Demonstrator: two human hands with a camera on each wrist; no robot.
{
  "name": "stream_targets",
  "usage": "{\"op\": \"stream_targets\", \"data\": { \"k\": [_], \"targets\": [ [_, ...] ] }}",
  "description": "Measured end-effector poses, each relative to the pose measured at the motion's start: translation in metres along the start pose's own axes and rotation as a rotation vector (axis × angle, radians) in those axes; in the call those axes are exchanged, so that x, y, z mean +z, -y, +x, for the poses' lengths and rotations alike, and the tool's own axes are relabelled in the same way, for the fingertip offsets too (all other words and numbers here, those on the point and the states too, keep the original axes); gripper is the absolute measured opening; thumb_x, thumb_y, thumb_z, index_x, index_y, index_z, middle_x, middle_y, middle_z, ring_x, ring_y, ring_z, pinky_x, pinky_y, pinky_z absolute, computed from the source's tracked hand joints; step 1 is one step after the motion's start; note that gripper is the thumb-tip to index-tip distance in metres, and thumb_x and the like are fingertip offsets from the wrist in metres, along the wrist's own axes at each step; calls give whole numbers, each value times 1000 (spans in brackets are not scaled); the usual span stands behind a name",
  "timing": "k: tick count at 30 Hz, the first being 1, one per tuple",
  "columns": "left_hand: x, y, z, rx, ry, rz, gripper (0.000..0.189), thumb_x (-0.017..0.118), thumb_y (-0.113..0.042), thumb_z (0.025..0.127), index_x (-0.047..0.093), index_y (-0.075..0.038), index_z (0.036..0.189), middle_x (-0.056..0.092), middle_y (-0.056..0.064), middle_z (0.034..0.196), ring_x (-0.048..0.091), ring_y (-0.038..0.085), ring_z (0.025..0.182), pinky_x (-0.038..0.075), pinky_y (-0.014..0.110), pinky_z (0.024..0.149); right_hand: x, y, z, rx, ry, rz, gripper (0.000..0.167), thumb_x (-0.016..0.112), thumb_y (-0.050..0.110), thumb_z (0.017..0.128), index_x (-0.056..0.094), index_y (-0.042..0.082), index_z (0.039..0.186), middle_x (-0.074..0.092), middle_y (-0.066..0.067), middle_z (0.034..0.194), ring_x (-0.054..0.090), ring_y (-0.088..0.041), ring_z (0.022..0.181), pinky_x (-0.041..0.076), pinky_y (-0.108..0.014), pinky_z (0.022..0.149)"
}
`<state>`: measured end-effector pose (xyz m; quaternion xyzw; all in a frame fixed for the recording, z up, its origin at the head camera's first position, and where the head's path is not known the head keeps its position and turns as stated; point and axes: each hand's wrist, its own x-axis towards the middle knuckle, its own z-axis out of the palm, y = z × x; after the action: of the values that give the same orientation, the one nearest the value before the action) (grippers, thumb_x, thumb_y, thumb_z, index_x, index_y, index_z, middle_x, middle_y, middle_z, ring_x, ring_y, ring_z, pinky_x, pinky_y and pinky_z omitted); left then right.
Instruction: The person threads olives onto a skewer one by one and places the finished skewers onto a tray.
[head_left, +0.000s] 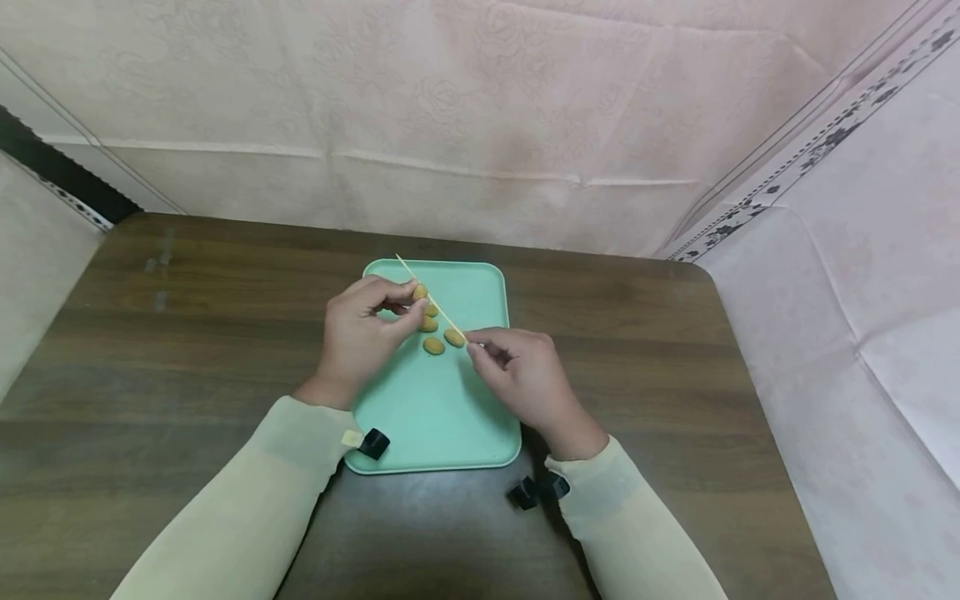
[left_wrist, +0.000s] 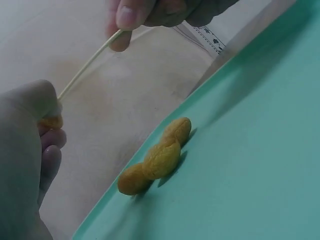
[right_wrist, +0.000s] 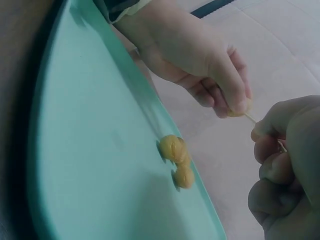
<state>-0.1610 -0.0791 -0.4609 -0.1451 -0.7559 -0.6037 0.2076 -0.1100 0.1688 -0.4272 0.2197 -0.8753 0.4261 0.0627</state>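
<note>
My left hand [head_left: 369,327] pinches a small yellow-brown oval ball [head_left: 420,292] between thumb and fingertips, above the far left of a mint-green tray [head_left: 435,425]. My right hand [head_left: 525,371] pinches a thin pale wooden skewer [head_left: 442,312] near one end. The skewer slants from the right fingertips up to the held ball, and its other end shows past the left fingers in the head view. In the left wrist view, the left fingers mostly cover the held ball [left_wrist: 51,122]. Several similar balls [head_left: 433,345] lie close together on the tray below the hands.
The tray stands on a dark brown wooden table [head_left: 225,333]. A pale patterned cloth [head_left: 450,108] hangs behind the table, and another [head_left: 862,292] is at the right. Small black cameras [head_left: 373,443] sit at the sleeve cuffs, the left one overlapping the tray's edge.
</note>
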Motion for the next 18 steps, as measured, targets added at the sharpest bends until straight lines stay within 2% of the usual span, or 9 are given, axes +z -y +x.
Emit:
{"op": "stream_targets", "data": {
  "k": [3,8,12,18],
  "targets": [
    [-2,-3,0,-13,24,14,20,93,-7,93,90,-16,111,82,1,106,75,9,90,65,22,79,1,-1,0,13,-3,0,18,78,15,108,87,8,123,67,5,76,53,-13,62,48,-25,53],
    [-3,-7,1,-23,114,-5,17,92,-7,95,90,-13,110,82,2,105,75,6,91,66,20,83,3,-4,0,-1,-19,3,18,77,14,108,87,7,122,68,4,74,53,-12,61,48,-25,53],
    [0,-12,3,8,165,5,17,93,-9,94,90,-14,110,83,0,100,75,8,89,65,19,86,3,-7,0,-16,-46,6,17,77,13,108,87,7,120,68,5,73,52,-10,60,48,-25,53],
    [3,-23,3,27,201,57,18,94,-10,94,90,-12,111,83,-2,98,74,11,87,65,19,82,2,-8,1,-24,-63,5,17,77,12,108,87,7,120,71,3,75,54,-9,62,50,-24,55]
  ]
}}
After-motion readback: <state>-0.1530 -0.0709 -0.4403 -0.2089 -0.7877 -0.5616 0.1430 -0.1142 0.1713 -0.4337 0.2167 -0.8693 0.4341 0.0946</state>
